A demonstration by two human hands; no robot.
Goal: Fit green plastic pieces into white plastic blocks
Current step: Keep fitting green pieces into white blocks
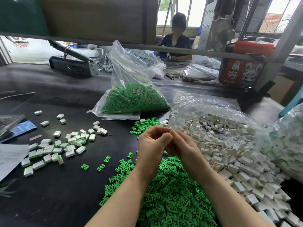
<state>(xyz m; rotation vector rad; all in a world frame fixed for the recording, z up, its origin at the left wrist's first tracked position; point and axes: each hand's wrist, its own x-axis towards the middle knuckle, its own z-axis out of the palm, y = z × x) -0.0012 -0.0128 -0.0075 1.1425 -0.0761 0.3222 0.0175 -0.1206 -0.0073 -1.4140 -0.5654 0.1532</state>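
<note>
Both hands are being held together above the black table [68, 194], fingers curled inward and meeting at the tips. The left hand [151, 145] is being kept knuckles-up, thumb pressed toward the right hand [182, 145]. Whatever is being pinched between them is hidden by the fingers, so what each grip is clenched on cannot be told.

Directly beneath the wrists, a loose heap of green plastic pieces [172, 194] is being spread across the table, with a few strays lying just left of the grip. A smaller green scatter [144, 126] is lying just beyond the fingertips.

To the right of the grip, white plastic blocks [229, 148] are being spilled from an open clear bag [205, 104], the pile reaching right up beside the right forearm. Farther right, another bag of blocks [288, 141] is partly cut off by the frame.

Well left of the grip, a cluster of assembled blocks [54, 149] showing green edges is being kept apart.

Beyond the hands, a sealed bag of green pieces [134, 99] is standing upright. Across the table, another person [177, 40] is seated.
</note>
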